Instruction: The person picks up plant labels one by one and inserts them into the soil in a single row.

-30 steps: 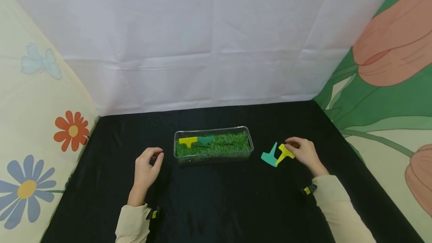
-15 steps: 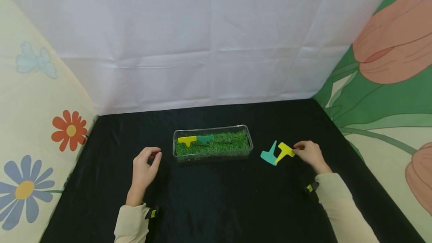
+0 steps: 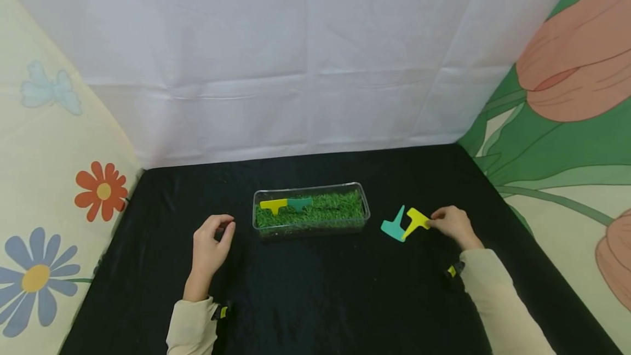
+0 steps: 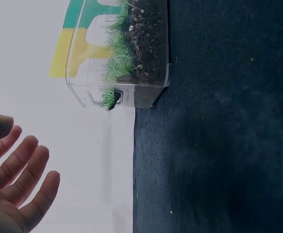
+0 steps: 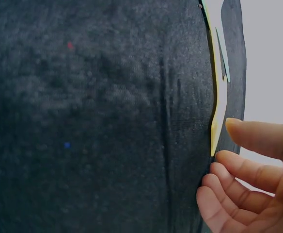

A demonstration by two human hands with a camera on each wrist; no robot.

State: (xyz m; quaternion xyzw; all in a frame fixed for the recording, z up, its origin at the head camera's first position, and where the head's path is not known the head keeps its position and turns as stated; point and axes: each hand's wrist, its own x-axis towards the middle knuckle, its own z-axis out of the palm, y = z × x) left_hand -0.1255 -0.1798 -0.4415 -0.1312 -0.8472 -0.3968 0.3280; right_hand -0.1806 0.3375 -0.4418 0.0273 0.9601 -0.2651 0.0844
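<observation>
At the right of the head view, a yellow T-shaped plant label (image 3: pixel 416 222) lies on the black cloth, its stem overlapping a teal plant label (image 3: pixel 394 227). My right hand (image 3: pixel 452 224) is at the yellow label's right end; in the right wrist view the index fingertip is right at the label's tip (image 5: pixel 213 145), with the thumb (image 5: pixel 248 133) apart from it. My left hand (image 3: pixel 211 245) holds nothing, its fingers loosely bent, left of a clear plastic planter (image 3: pixel 310 228) of grass. Another yellow label (image 3: pixel 274 205) and teal label (image 3: pixel 299 204) stand side by side in the grass.
Black cloth (image 3: pixel 305 295) covers the table. A white cloth backdrop (image 3: pixel 296 70) rises behind it, with flower-printed panels at the left (image 3: pixel 44 190) and right (image 3: pixel 567 141). Dark soil (image 4: pixel 149 43) shows through the planter's wall in the left wrist view.
My right hand has shifted slightly right, from the yellow label's top to its right end. The label has turned or slid only a little. My left hand has stayed nearly still.
</observation>
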